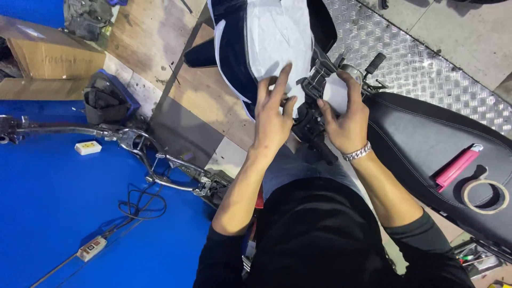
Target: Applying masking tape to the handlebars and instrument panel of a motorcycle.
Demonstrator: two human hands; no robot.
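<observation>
A black, ribbed mechanical assembly (312,114), apparently the handlebar and switch cluster of a motorbike, sits in the middle of the scene, just near of a dark navy body panel (234,56) that is largely wrapped in white masking paper (277,37). The left hand (272,114) lies on the near edge of that paper, fingers stretched flat and thumb tucked against the black assembly, pressing rather than gripping. The right hand (346,120), with a silver chain bracelet (356,153) at the wrist, curls around the right side of the assembly and holds a small white paper piece (337,95) against it, the fingers bent over its edge.

Judging by how things lie, the big panel is already covered, while the black assembly is mostly bare, so the wrapping there looks only begun.

To the right, a black padded seat (426,144) carries a pink utility knife (457,166) and, just near of it, a roll of beige masking tape (485,196). Beyond the seat lies silver chequer-plate flooring (426,58). To the left, a bare chrome handlebar frame (144,152) rests on a blue floor mat (48,202), with a small white box (88,148) far of it, a black cable (140,205) and a white power strip (92,248) nearer. A brown cardboard box (50,56) stands at the far left.
</observation>
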